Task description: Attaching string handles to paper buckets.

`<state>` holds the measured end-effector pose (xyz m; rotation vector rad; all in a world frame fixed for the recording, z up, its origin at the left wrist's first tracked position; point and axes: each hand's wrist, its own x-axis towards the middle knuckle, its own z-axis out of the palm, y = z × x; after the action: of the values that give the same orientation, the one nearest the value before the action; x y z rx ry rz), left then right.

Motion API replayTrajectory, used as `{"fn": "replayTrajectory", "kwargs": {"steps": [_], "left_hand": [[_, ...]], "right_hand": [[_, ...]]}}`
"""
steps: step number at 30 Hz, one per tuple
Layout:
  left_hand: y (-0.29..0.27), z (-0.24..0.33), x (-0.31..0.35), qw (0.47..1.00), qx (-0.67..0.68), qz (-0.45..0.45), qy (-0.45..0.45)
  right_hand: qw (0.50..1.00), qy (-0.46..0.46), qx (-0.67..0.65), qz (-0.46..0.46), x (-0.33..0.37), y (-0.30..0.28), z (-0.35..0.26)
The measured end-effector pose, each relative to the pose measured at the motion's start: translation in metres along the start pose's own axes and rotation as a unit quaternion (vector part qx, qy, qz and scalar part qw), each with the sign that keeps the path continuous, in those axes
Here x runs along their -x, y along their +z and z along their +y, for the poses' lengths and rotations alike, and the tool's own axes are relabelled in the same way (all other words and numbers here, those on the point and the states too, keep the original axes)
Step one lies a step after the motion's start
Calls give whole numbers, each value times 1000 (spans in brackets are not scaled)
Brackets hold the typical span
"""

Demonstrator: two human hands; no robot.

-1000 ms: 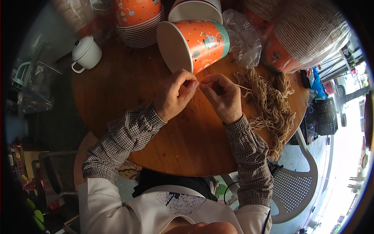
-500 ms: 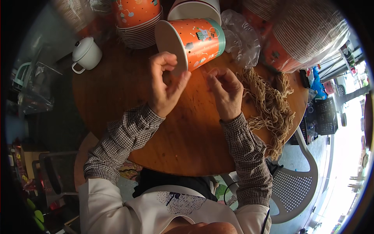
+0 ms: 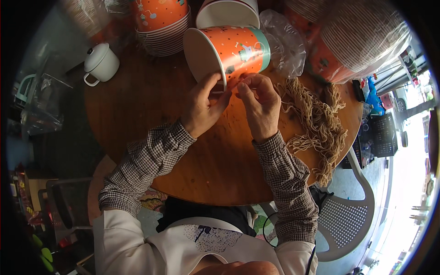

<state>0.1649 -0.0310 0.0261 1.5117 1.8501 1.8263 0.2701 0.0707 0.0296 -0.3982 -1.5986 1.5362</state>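
An orange paper bucket (image 3: pixel 240 54) with a teal base band and cartoon prints lies on its side, its white mouth facing left. My left hand (image 3: pixel 204 104) is at the lower part of the rim, fingers along the mouth and thumb below, closed on the edge. Close by, at the bucket's near side, my right hand (image 3: pixel 261 105) has thumb and forefinger pinched together. Whatever is between those fingertips, if anything, is too small to make out. A tangled bundle of tan strings (image 3: pixel 314 117) lies right of my right hand.
Behind the bucket lies another white-mouthed bucket (image 3: pixel 227 13). Stacked orange buckets (image 3: pixel 162 32) stand at the back left, plastic-wrapped stacks (image 3: pixel 362 43) at the back right. A clear plastic bag (image 3: pixel 286 46) and a white enamel mug (image 3: pixel 103 64) also sit on the round wooden table (image 3: pixel 215 174).
My left hand has come down and right onto the bucket's rim. My right hand has moved slightly up and left, to the bucket's side. The bucket has turned and shifted slightly right.
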Motion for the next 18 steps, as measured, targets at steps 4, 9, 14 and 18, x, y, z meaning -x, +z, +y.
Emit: {"fn": "replayTrajectory", "kwargs": {"steps": [4,9,14,18], "left_hand": [[-2,1,2,998,-47,-34,40],[0,1,4,999,5,-32,10],[1,-2,5,999,-3,-36,21],[1,2,4,999,-3,-37,23]], "right_hand": [[998,-27,46,-15,3,1,-6],[999,-20,37,-19,3,1,-7],[999,-20,45,-21,2,0,-8],[997,-13,78,-12,3,2,-10]]}}
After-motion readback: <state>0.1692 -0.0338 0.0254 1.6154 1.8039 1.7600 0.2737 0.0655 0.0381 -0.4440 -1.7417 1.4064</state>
